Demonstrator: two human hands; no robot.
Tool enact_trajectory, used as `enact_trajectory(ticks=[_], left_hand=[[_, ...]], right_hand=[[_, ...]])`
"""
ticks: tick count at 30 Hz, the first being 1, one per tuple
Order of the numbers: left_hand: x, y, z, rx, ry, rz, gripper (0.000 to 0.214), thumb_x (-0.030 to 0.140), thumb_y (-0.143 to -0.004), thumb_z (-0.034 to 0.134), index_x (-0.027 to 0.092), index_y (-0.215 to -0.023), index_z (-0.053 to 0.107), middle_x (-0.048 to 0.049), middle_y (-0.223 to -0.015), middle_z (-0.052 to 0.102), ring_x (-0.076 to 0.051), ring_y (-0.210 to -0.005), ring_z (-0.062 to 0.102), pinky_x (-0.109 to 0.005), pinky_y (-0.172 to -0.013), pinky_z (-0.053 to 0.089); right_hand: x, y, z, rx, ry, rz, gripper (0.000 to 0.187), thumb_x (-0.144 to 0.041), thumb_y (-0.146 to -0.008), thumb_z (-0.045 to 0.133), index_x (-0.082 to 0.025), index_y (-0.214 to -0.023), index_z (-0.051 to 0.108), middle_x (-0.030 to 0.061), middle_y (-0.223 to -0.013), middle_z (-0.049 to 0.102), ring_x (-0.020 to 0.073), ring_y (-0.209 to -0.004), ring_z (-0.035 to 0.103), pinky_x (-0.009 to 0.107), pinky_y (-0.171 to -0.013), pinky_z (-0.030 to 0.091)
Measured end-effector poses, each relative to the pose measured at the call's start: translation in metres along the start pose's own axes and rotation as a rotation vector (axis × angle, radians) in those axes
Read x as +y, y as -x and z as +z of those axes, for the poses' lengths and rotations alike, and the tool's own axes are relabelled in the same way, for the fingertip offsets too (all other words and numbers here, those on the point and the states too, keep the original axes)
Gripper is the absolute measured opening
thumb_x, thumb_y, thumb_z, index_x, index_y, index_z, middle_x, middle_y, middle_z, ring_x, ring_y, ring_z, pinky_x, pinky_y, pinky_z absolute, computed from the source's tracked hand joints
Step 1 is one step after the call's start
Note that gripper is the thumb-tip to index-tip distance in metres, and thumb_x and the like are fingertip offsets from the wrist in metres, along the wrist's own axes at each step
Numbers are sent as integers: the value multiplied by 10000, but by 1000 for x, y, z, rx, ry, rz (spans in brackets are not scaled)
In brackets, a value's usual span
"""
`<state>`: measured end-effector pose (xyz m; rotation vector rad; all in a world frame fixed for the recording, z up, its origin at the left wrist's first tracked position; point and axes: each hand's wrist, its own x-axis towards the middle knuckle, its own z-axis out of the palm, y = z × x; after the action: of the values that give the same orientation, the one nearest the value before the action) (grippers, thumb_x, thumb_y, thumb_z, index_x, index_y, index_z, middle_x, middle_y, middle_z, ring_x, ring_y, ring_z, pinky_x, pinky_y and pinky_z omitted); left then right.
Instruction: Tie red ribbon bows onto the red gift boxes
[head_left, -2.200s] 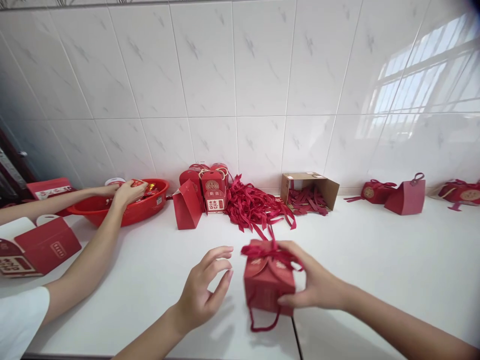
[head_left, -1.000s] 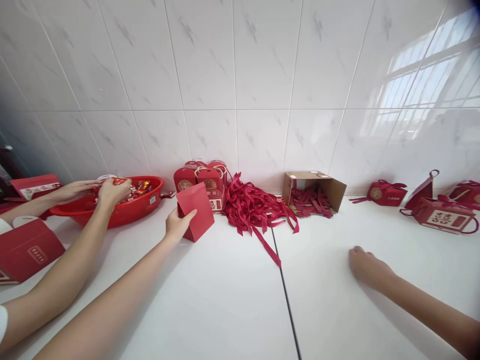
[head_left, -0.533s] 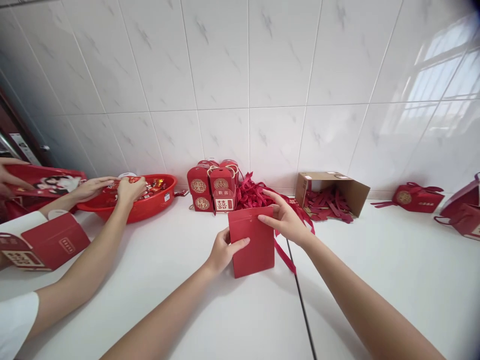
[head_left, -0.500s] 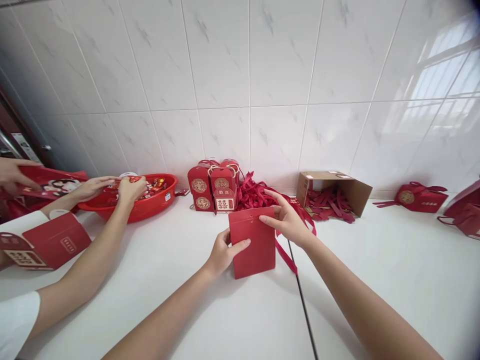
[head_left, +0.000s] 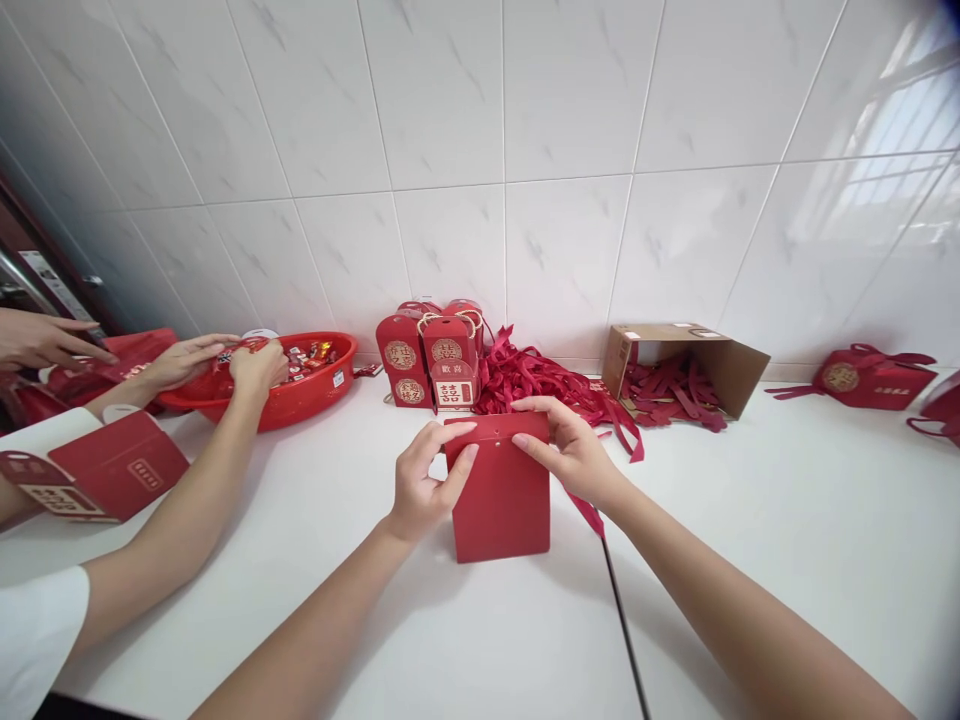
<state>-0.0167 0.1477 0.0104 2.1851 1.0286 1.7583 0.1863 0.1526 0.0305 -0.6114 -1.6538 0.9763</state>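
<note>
A plain red gift box (head_left: 501, 510) stands upright on the white table in front of me, with small holes in its top flap. My left hand (head_left: 429, 478) is at the upper left corner, index finger along the flap and thumb on the front face. On the upper right side, my right hand (head_left: 581, 455) pinches the flap, thumb in front and fingers behind. Just behind the box lies a heap of dark red ribbons (head_left: 529, 375), one strand trailing past its right side. The far side of the box is hidden.
Several decorated red boxes (head_left: 450, 360) stand by the wall. A cardboard box (head_left: 739, 370) holds red strips. At right sits a ribbon-tied box (head_left: 877, 378). On the left, a co-worker's hands (head_left: 257, 362) are over a red basin (head_left: 315, 395) of sweets; an open red box (head_left: 112, 465) rests by that arm.
My left hand has moved up from the side of the gift box to its top flap. My right hand stays at the top right. The view has shifted slightly.
</note>
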Motion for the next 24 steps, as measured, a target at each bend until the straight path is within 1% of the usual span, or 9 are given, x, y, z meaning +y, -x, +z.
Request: enact_trajectory(ticks=[3, 5, 7, 9, 14, 16, 18, 22, 24], left_hand=[[3, -3, -2, -50, 78, -150, 163, 289, -811, 607, 189, -938, 623, -29, -825, 617, -136, -687, 566, -247, -628, 464], [5, -4, -2, -90, 194, -275, 170, 327, -815, 604, 182, -902, 615, -27, -805, 612, -135, -672, 561, -240, -598, 454], [7, -5, -2, -119, 283, -351, 172, 346, -808, 615, 182, -858, 616, -7, -754, 586, -124, -639, 539, -231, -577, 440], [8, -6, -3, -125, 322, -373, 163, 347, -799, 628, 186, -826, 627, 8, -726, 554, -114, -624, 515, -224, -569, 425], [8, -6, 0, -68, 309, -317, 185, 351, -785, 642, 182, -711, 635, -1, -772, 501, -116, -672, 492, -214, -562, 408], [9, -3, 3, -64, 347, -337, 189, 361, -799, 627, 184, -733, 622, -24, -875, 540, -131, -747, 522, -220, -608, 435], [10, 1, 6, -94, 441, -426, 186, 380, -825, 594, 197, -792, 592, -33, -935, 575, -140, -777, 549, -236, -648, 462], [11, 7, 10, -123, 579, -628, 229, 428, -815, 595, 229, -911, 533, 17, -726, 581, -117, -584, 537, -214, -519, 452], [12, 8, 10, -121, 547, -637, 287, 410, -765, 658, 218, -949, 550, -2, -778, 617, -134, -629, 571, -221, -537, 470]], right_hand=[[6, 1, 0, 76, 215, -72, 144, -327, -823, 621, -247, -942, 633, 42, -958, 615, 181, -904, 583, 312, -736, 489], [9, 1, -1, 106, 256, -52, 137, -356, -809, 632, -235, -866, 658, 58, -967, 577, 191, -928, 564, 306, -713, 485], [10, 0, -3, 112, 240, -20, 160, -382, -794, 643, -227, -811, 674, 72, -1026, 542, 203, -978, 547, 301, -703, 483], [9, 0, -4, 84, 189, 8, 169, -387, -785, 652, -220, -774, 673, 70, -1011, 559, 201, -965, 556, 307, -716, 476], [4, -2, -4, 55, 96, 50, 188, -374, -771, 664, -198, -709, 645, 46, -840, 607, 177, -811, 575, 315, -700, 457], [3, -2, -4, 63, 84, 68, 192, -381, -760, 672, -197, -710, 653, 40, -818, 610, 171, -790, 570, 310, -696, 452], [2, -3, -4, 51, 59, 105, 192, -390, -752, 677, -199, -730, 671, 34, -809, 619, 167, -783, 567, 309, -705, 448], [3, -2, -4, 29, 3, 164, 208, -410, -739, 683, -203, -753, 693, 27, -819, 632, 162, -782, 566, 304, -714, 441], [4, -1, -3, 34, 6, 154, 213, -418, -741, 680, -207, -758, 697, 25, -815, 634, 162, -780, 569, 299, -708, 444]])
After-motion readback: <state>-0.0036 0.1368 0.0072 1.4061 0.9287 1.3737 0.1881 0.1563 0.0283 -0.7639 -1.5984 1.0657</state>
